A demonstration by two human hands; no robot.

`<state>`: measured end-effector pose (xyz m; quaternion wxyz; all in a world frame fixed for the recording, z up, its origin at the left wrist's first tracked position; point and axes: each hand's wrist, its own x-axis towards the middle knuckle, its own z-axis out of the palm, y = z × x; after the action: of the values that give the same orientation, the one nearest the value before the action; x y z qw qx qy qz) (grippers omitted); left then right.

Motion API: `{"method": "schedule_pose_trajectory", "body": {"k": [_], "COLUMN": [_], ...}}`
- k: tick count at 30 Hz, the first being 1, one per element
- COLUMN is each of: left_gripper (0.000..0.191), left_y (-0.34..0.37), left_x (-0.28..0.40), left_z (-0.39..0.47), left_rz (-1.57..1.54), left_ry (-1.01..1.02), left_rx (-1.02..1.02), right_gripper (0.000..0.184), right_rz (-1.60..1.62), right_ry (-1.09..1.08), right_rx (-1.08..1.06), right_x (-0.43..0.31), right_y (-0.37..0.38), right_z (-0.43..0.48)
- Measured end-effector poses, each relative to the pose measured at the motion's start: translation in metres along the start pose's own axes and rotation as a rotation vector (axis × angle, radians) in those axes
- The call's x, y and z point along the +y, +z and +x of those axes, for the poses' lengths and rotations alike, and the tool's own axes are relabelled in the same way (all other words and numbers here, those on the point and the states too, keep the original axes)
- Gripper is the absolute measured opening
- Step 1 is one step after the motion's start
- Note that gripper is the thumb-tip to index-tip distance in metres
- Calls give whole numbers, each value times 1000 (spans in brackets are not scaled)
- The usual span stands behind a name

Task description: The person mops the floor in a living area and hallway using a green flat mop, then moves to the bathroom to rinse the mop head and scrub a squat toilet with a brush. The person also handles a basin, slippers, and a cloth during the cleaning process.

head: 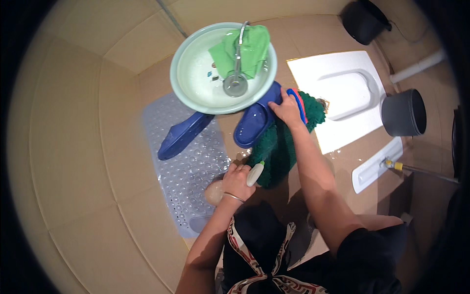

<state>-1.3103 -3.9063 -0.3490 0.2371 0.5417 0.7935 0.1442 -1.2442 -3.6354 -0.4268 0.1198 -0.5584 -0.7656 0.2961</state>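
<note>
My left hand grips a white spray bottle with a green nozzle, over the near edge of a dark green shaggy mat. With thumb and fingers, my right hand holds the toe part of a blue plastic clog beside the basin. Just right of that hand lies a blue and red object, partly hidden, on the green mat. The other blue clog rests tilted on a clear bubbled bath mat. A pale green basin holds water, a green cloth and a shower head.
A white squat toilet is set in the floor at right. Near it stand a dark grey bin and a black bucket. A flat mop head with a metal pole lies lower right. Tiled walls enclose the left side.
</note>
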Motion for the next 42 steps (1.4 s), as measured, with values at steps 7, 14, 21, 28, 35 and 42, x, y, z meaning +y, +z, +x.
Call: {"method": "schedule_pose_trajectory", "body": {"k": [7,14,21,28,35,42], "left_gripper": [19,57,41,40,26,132], "left_y": [-30,-149,-135,-98,-82,-44], "left_x": [-84,-112,-171,-169,-213,-232], "left_z": [-105,-186,65,40,-54,-6], "left_rz": [38,501,223,476,593,-531], "left_ry": [-301,-591,-166,-68,-383,-1207], "left_rx": [465,-410,309,-30,-560,198], "right_gripper": [90,82,62,37,52,51], "right_rz": [-349,-133,249,452,58,-649], "right_ry": [28,-406,-694,-707,-919,-506], "right_rx": [-251,-433,-606,-410,-841,-505], "right_x": [-44,-80,-139,-179,-140,-107], "right_y": [8,7,21,-29,19,50], "right_z": [-2,-129,-134,-27,45,98]}}
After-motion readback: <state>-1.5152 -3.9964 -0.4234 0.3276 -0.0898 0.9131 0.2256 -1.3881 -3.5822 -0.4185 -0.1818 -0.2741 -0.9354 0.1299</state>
